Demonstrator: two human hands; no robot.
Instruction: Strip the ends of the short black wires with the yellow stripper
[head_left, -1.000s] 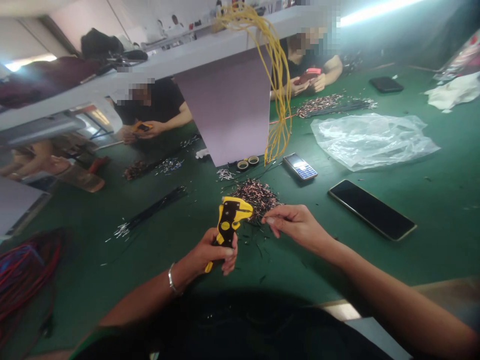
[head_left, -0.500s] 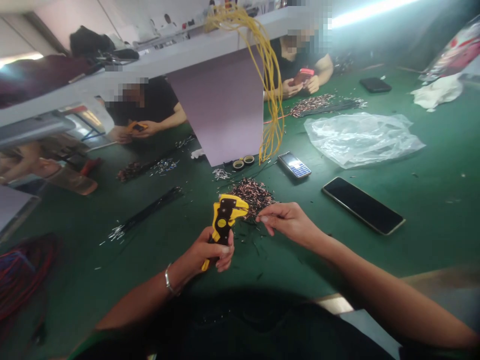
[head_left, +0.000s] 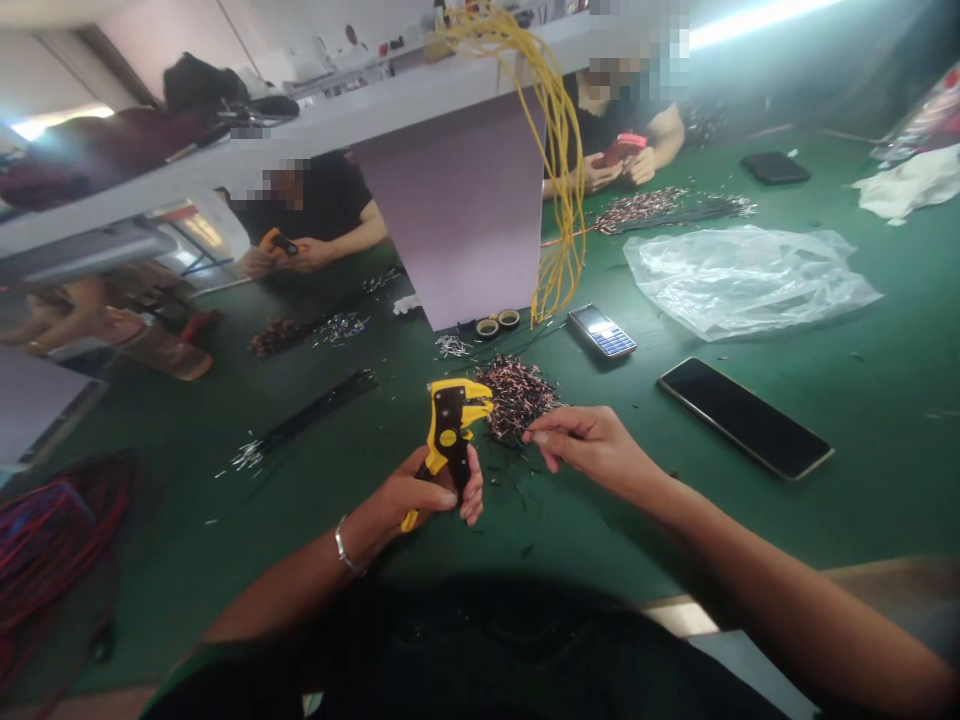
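My left hand [head_left: 431,492] is wrapped round the handles of a yellow and black wire stripper [head_left: 448,425], its jaws pointing right. A little to the right of the jaws, my right hand [head_left: 581,440] is closed in a pinch. It seems to hold a thin dark wire, most of which is hidden by the fingers. Just beyond both hands lies a pile of short wires [head_left: 517,392] with bare copper ends. Dark scraps of insulation [head_left: 517,475] are scattered on the green table [head_left: 600,540] below the jaws.
A smartphone [head_left: 742,418], a keypad phone [head_left: 602,332] and a clear plastic bag [head_left: 750,280] lie to the right. Left are a bundle of black wires [head_left: 307,415] and red cable coils [head_left: 60,550]. Yellow wires [head_left: 559,180] hang from the shelf. Co-workers [head_left: 330,215] sit opposite.
The wire stripper's jaws have opened and its handles are less squeezed. My right hand has drawn slightly away from the jaws. The whole view has shifted a little.
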